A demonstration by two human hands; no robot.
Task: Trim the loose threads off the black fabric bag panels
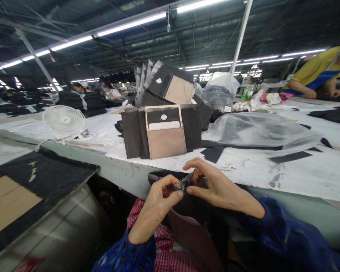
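Observation:
My left hand point(158, 204) pinches the frayed edge of a dark fabric piece point(198, 206) just below the table's front edge. Close on its right, my right hand point(212, 185) grips the same edge between thumb and fingers. The rest of the fabric hangs down over my lap, with a brownish panel point(187, 234) showing. Beyond my hands, a black piece with a beige pocket point(166, 141) and a white round spot stands upright on the table. Behind it several similar pieces point(172, 81) lean in a stack.
A small white fan point(64, 120) stands on the table point(252, 170) at the left. Clear plastic sheeting point(260, 130) and black scraps lie at the right. A black-covered surface with brown board point(10, 202) is at the lower left. A person in yellow point(314, 71) leans over the far right.

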